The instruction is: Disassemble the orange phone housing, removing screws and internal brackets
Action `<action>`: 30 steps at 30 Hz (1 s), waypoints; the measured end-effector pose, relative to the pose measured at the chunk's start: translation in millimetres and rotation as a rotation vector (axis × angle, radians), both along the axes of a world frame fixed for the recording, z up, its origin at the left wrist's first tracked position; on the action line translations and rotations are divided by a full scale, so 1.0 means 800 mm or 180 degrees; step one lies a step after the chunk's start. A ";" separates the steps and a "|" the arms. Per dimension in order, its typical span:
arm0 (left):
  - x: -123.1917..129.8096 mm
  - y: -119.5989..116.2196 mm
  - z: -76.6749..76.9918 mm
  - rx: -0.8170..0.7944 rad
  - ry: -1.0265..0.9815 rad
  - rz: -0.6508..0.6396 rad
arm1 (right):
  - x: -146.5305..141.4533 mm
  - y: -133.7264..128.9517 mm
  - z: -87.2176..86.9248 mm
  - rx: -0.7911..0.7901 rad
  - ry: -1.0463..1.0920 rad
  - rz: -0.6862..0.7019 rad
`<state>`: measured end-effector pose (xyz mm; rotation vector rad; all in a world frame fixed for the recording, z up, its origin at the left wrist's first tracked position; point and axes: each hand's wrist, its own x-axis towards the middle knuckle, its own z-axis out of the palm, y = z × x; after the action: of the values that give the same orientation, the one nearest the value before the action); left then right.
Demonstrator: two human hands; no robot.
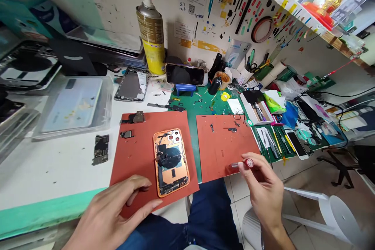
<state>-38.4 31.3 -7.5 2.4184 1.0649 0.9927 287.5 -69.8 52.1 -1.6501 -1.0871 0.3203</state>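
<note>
An orange phone back housing (pixel 184 168) lies face up on the left red mat (pixel 137 160), with a dark round coil area and small parts still inside its frame. My left hand (pixel 114 205) is beside its lower left, fingers apart and holding nothing. Over the right red mat (pixel 211 160), my right hand (pixel 263 187) pinches a red-capped screwdriver (pixel 249 163) with a cross mark on its end. Its ridged shaft points left. Small phone parts (pixel 232 129) rest on that mat. Two camera modules (pixel 137 117) (pixel 127 134) lie on the left mat's upper corner.
A logic board (pixel 101 149) sits on the white table at left. Behind the mats stand a yellow spray can (pixel 154 43) and a phone on a blue stand (pixel 185 89). At right are tweezers and drivers (pixel 272 142), a white phone (pixel 296 144) and an open box (pixel 256 111).
</note>
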 end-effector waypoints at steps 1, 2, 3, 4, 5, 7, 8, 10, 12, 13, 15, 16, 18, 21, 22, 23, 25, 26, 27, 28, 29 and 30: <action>0.000 0.000 0.000 0.0043 -0.0008 -0.0003 | 0.001 0.003 -0.010 -0.0065 0.0083 -0.0037; 0.000 0.001 0.000 0.0072 -0.0011 -0.0024 | 0.002 0.005 -0.019 -0.0119 0.0113 -0.0075; -0.001 0.002 0.000 0.0080 -0.0006 -0.0067 | 0.002 0.008 -0.026 -0.0137 0.0087 -0.0128; -0.001 0.003 0.000 0.0077 0.0002 -0.0117 | 0.003 0.010 -0.031 -0.0130 0.0023 -0.0192; -0.001 0.003 0.000 0.0080 0.0008 -0.0169 | 0.004 0.012 -0.035 -0.0090 -0.0057 -0.0249; 0.000 0.004 0.000 0.0090 0.0012 -0.0231 | 0.007 0.018 -0.039 0.0095 -0.0183 -0.0337; 0.001 0.005 0.000 0.0105 0.0010 -0.0223 | 0.010 0.022 -0.040 0.0209 -0.0240 -0.0365; 0.004 0.005 0.001 0.0153 -0.0005 -0.0177 | 0.016 0.033 -0.042 0.0390 -0.0466 -0.0416; 0.007 0.005 0.002 0.0209 -0.0014 -0.0123 | 0.021 0.047 -0.047 0.0466 -0.0815 -0.0438; 0.009 0.006 0.002 0.0252 -0.0014 -0.0091 | 0.022 0.054 -0.049 0.0460 -0.0977 -0.0429; 0.010 0.006 0.002 0.0307 0.0002 -0.0058 | 0.024 0.065 -0.054 0.0426 -0.1193 -0.0382; 0.010 0.006 0.001 0.0302 0.0019 -0.0046 | 0.024 0.068 -0.056 0.0408 -0.1250 -0.0361; 0.009 0.006 -0.001 0.0260 0.0049 -0.0038 | 0.024 0.073 -0.060 0.0377 -0.1309 -0.0345; 0.007 0.003 -0.004 0.0202 0.0044 -0.0025 | 0.026 0.076 -0.063 0.0387 -0.1308 -0.0345; 0.006 0.003 -0.004 0.0190 0.0014 -0.0023 | 0.026 0.076 -0.063 0.0392 -0.1282 -0.0356; 0.006 0.002 -0.004 0.0160 -0.0023 -0.0013 | 0.027 0.077 -0.062 0.0391 -0.1237 -0.0373; 0.004 0.000 -0.003 0.0033 -0.0079 -0.0016 | 0.027 0.076 -0.057 0.0385 -0.1040 -0.0449; 0.004 0.000 -0.002 -0.0061 -0.0119 -0.0020 | 0.025 0.075 -0.053 0.0391 -0.0860 -0.0491; 0.003 -0.001 0.000 -0.0164 -0.0167 -0.0023 | 0.021 0.073 -0.049 0.0397 -0.0613 -0.0518; 0.003 -0.001 0.002 -0.0274 -0.0214 -0.0028 | 0.016 0.071 -0.043 0.0403 -0.0315 -0.0514; 0.003 -0.002 0.004 -0.0384 -0.0275 -0.0046 | 0.008 0.067 -0.038 0.0393 0.0008 -0.0469; 0.003 -0.003 0.005 -0.0478 -0.0351 -0.0069 | -0.001 0.064 -0.032 0.0363 0.0319 -0.0382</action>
<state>-35.7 28.9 -3.2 2.2246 1.0341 0.9895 286.6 -18.8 26.4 -1.5734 -0.9111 0.2554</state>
